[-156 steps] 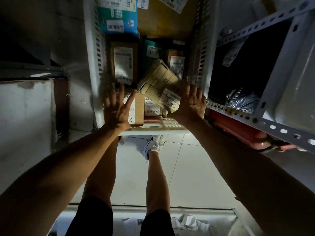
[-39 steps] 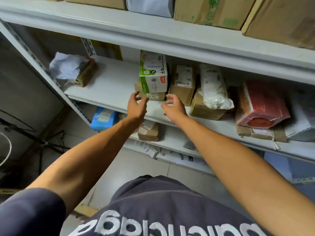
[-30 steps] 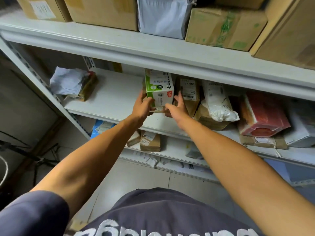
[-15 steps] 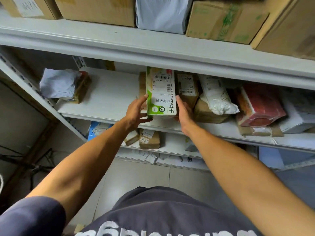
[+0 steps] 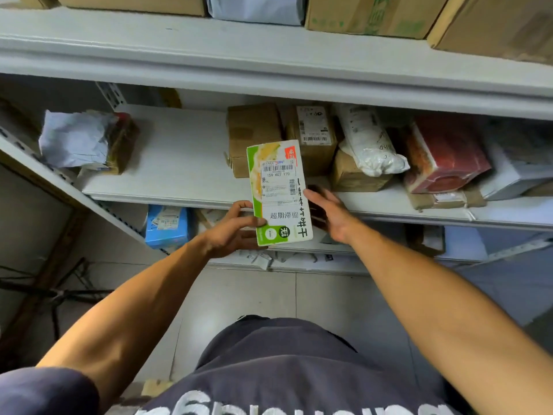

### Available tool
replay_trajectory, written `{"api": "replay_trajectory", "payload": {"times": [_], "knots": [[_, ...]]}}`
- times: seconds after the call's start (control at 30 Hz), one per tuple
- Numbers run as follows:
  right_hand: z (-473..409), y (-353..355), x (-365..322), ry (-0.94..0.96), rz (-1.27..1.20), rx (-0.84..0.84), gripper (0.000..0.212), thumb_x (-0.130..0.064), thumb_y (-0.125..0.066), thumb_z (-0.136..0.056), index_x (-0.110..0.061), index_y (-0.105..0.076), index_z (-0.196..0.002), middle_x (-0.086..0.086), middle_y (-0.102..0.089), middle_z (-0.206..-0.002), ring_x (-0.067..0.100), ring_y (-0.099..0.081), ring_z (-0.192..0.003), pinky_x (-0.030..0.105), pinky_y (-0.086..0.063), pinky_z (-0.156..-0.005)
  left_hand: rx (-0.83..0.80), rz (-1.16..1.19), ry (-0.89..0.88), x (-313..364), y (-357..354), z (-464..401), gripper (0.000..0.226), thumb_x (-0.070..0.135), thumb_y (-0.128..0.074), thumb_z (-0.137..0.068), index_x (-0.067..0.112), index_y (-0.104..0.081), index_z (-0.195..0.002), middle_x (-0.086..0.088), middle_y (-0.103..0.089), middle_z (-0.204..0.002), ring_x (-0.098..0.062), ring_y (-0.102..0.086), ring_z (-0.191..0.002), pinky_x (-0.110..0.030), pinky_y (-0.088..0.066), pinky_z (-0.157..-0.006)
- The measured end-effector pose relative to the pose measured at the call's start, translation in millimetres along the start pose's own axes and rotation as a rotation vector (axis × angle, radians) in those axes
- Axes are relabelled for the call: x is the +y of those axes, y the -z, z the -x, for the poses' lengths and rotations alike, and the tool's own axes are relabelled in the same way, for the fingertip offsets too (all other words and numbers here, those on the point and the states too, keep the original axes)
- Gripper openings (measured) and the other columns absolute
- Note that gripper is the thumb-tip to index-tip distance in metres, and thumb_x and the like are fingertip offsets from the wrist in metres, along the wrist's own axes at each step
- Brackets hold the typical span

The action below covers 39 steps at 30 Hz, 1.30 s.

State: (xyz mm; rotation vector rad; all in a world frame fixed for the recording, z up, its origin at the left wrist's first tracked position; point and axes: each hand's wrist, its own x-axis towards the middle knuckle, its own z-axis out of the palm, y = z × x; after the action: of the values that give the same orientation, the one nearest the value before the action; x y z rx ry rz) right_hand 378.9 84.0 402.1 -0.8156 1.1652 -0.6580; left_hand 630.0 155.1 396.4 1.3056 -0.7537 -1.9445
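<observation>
Left hand (image 5: pixel 230 227) grips the green-and-white box (image 5: pixel 279 193) by its lower left edge, fingers curled round it. Right hand (image 5: pixel 330 212), fingers straight, touches its right edge before the shelf (image 5: pixel 179 163).

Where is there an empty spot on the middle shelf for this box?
The green and white box would fit best on the bare stretch of the middle shelf between the crumpled white parcel and the brown carton. The right half is crowded: the labelled carton, the white bag and the red box sit packed together.
</observation>
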Motion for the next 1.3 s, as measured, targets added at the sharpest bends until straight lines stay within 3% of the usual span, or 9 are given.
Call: {"api": "replay_trajectory", "payload": {"times": [0.17, 0.27, 0.5, 0.63, 0.77, 0.9, 0.97, 1.07, 1.3], "knots": [[18.8, 28.2, 20.6, -0.115, 0.008, -0.061, 0.090, -0.037, -0.093, -0.052, -0.030, -0.059, -0.135, 0.009, -0.071, -0.124, 0.028, -0.066, -0.116, 0.044, -0.052, -0.101, -0.113, -0.173, 0.108, -15.5, 1.7, -10.6, 0.091, 0.021, -0.085, -0.062, 0.016, -0.036, -0.138, -0.019, -0.067, -0.130, -0.042, -0.066, -0.117, -0.065, -0.049, -0.101], [42.0, 49.4, 37.0, -0.169, 0.008, -0.065, 0.073, -0.037, -0.087, -0.050, -0.022, -0.068, -0.119, 0.008, -0.076, -0.107, 0.026, -0.069, -0.103, 0.039, -0.056, -0.092, -0.230, -0.294, 0.209, -17.4, -10.7, -22.5, 0.093, 0.026, -0.091, -0.058, 0.014, -0.040, -0.133, -0.023, -0.063, -0.133, -0.046, -0.061, -0.119, -0.065, -0.039, -0.109], [105.3, 120.6, 87.1, -0.245, -0.133, 0.085, 0.089, -0.030, -0.086, -0.055, -0.033, -0.056, -0.138, 0.004, -0.069, -0.129, 0.025, -0.063, -0.122, 0.041, -0.049, -0.106, -0.437, -0.492, 0.377, -28.6, -88.7, -72.3, 0.108, 0.023, -0.097, -0.052, 0.003, -0.038, -0.140, -0.022, -0.066, -0.131, -0.040, -0.067, -0.116, -0.050, -0.058, -0.093], [160.6, 171.7, 121.9, -0.253, -0.257, 0.248, 0.065, -0.014, -0.076, -0.085, -0.034, -0.050, -0.142, 0.002, -0.070, -0.128, 0.023, -0.064, -0.121, 0.034, -0.053, -0.098, -0.605, -0.563, 0.486, -46.0, -163.5, -107.2, 0.114, 0.024, -0.104, -0.040, 0.007, -0.045, -0.135, -0.018, -0.071, -0.123, -0.036, -0.072, -0.107, -0.043, -0.062, -0.079], [232.4, 213.8, 160.8, -0.230, -0.456, 0.430, 0.060, -0.006, -0.068, -0.092, -0.031, -0.048, -0.143, 0.005, -0.068, -0.131, 0.024, -0.065, -0.121, 0.031, -0.056, -0.089, -0.768, -0.695, 0.581, -81.0, -257.6, -141.9, 0.101, 0.020, -0.105, -0.036, 0.009, -0.051, -0.120, -0.026, -0.071, -0.116, -0.034, -0.074, -0.094, -0.044, -0.063, -0.071], [303.4, 252.6, 199.1, -0.198, -0.635, 0.621, 0.068, -0.006, -0.077, -0.081, -0.031, -0.052, -0.139, 0.004, -0.070, -0.128, 0.023, -0.068, -0.112, 0.035, -0.055, -0.088, -0.897, -0.873, 0.635, -127.1, -360.7, -147.5, 0.043, -0.006, -0.076, -0.078, 0.014, -0.046, -0.101, -0.009, -0.075, -0.086, -0.026, -0.074, -0.078, -0.037, -0.061, -0.064], [339.3, 267.9, 218.5, -0.188, -0.683, 0.719, 0.084, -0.012, -0.086, -0.066, -0.031, -0.051, -0.141, 0.003, -0.072, -0.123, 0.022, -0.070, -0.109, 0.035, -0.056, -0.086, -0.982, -0.938, 0.647, -149.2, -407.5, -141.3, 0.043, -0.005, -0.074, -0.075, 0.016, -0.045, -0.098, -0.006, -0.073, -0.078, -0.022, -0.072, -0.071, -0.034, -0.060, -0.061], [387.7, 276.0, 238.8, -0.123, -0.765, 0.867, 0.067, -0.005, -0.078, -0.080, -0.028, -0.052, -0.138, 0.007, -0.073, -0.116, 0.024, -0.070, -0.105, 0.035, -0.056, -0.086, -1.123, -1.007, 0.686, -179.7, -467.5, -134.6, 0.053, 0.008, -0.083, -0.057, 0.017, -0.048, -0.094, -0.013, -0.073, -0.089, -0.030, -0.073, -0.081, -0.039, -0.062, -0.063], [468.9, 248.8, 295.2, 0.031, -1.071, 1.209, 0.054, -0.006, -0.075, -0.082, -0.031, -0.058, -0.128, 0.004, -0.076, -0.109, 0.021, -0.073, -0.098, 0.031, -0.058, -0.081, -1.418, -1.306, 0.809, -260.6, -590.3, -106.9, 0.030, 0.002, -0.072, -0.079, 0.016, -0.053, -0.096, -0.023, -0.068, -0.104, -0.042, -0.069, -0.098, -0.061, -0.054, -0.091]]}}
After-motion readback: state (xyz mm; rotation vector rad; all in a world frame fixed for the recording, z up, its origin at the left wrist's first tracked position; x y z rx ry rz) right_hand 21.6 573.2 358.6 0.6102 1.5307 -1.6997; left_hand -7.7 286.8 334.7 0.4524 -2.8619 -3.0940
